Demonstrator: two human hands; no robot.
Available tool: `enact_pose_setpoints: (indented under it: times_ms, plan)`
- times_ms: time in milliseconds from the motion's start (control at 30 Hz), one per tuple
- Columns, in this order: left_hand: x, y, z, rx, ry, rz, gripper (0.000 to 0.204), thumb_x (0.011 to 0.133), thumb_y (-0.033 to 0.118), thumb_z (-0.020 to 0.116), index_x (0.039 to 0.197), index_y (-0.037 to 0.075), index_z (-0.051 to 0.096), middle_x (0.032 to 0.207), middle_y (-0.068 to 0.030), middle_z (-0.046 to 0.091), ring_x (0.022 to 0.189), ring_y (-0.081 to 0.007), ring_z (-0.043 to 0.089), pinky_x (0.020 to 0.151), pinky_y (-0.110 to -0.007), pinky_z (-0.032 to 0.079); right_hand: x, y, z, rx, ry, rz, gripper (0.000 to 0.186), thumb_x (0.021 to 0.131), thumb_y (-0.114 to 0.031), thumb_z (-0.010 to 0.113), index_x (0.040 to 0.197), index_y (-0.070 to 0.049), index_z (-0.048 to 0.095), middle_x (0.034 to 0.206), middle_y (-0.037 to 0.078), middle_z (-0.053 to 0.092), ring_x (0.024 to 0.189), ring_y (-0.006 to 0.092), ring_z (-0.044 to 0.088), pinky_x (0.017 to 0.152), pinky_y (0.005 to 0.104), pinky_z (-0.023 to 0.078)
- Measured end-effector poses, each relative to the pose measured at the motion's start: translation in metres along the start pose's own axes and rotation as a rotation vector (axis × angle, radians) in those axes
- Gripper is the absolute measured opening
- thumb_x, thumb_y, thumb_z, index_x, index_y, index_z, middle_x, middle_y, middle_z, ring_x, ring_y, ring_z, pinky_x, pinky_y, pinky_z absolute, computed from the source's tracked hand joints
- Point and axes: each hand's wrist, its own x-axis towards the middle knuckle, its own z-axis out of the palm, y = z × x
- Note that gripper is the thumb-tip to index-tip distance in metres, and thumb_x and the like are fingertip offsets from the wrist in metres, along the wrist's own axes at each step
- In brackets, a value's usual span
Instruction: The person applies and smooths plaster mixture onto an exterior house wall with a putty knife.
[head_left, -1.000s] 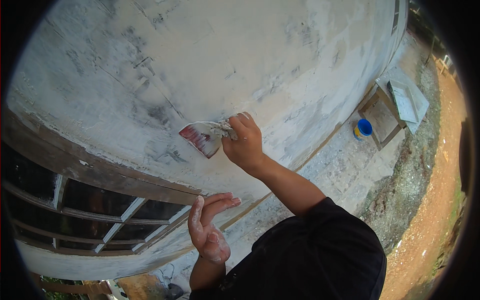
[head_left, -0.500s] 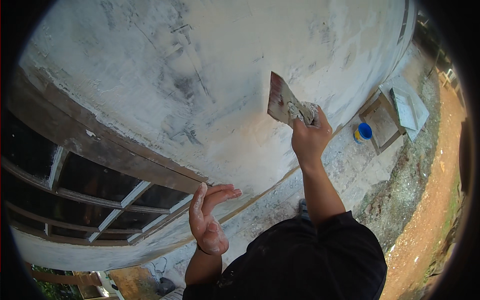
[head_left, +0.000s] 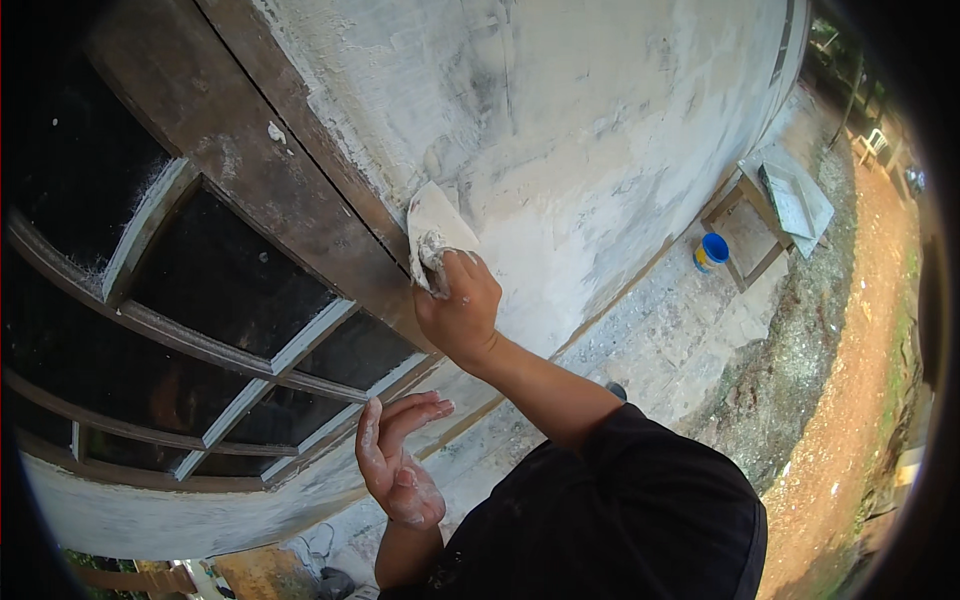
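Note:
My right hand (head_left: 460, 305) is closed round the handle of a putty knife (head_left: 440, 215) smeared with pale filler. Its broad blade lies against the patchy white and grey wall (head_left: 600, 130), right beside the brown wooden window frame (head_left: 270, 120). Whether the whole blade edge touches the wall I cannot tell. Lower down, my left hand (head_left: 400, 465) is raised near the window's lower corner, dusted white, with its fingers stretched out and nothing in it.
Dark window panes with wooden bars (head_left: 230, 280) fill the left side. On the ground at the right stand a blue bucket (head_left: 712, 250) and a wooden stand (head_left: 745, 220) with a tray (head_left: 790, 205) on top. Beyond them runs an orange dirt path (head_left: 850, 350).
My right hand has carried the putty knife left and down to the wall beside the window frame. The view has shifted toward the window. My left hand keeps its open pose.

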Motion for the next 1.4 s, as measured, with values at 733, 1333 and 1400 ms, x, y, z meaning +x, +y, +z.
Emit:
enact_pose_setpoints:
  times_ms: [733, 1333, 1400]
  plan:
    - [0.032, -0.022, 0.060, -0.011, -0.143, 0.053, 0.066, 0.088, 0.034, 0.034, 0.135, -0.010, 0.021, 0.091, -0.0270, 0.063, 0.093, -0.0352, 0.058, 0.088, -0.042, 0.042, 0.072, 0.072, -0.027, 0.122, -0.047, 0.378, 0.026, 0.061, -0.002, 0.063, 0.083, 0.003, 0.051, 0.075, 0.021, 0.054, 0.074, 0.0394, 0.054, 0.065, 0.0435, 0.043]
    - [0.011, -0.015, 0.061, -0.057, -0.131, 0.016, 0.065, 0.089, 0.035, 0.034, 0.135, -0.009, 0.021, 0.093, -0.0265, 0.063, 0.091, -0.0341, 0.059, 0.085, -0.041, 0.044, 0.008, 0.133, -0.104, -0.018, -0.195, 0.707, 0.020, 0.066, -0.008, 0.063, 0.079, 0.003, 0.054, 0.066, 0.016, 0.060, 0.058, 0.0252, 0.059, 0.058, 0.0326, 0.047]
    - [0.007, -0.012, 0.058, -0.050, -0.140, 0.040, 0.065, 0.089, 0.035, 0.033, 0.135, -0.009, 0.021, 0.094, -0.0269, 0.062, 0.091, -0.0339, 0.059, 0.082, -0.040, 0.046, 0.009, 0.132, -0.120, 0.320, -0.140, 0.800, 0.018, 0.070, -0.008, 0.062, 0.083, 0.003, 0.056, 0.069, 0.010, 0.060, 0.061, 0.0164, 0.057, 0.058, 0.0293, 0.046]
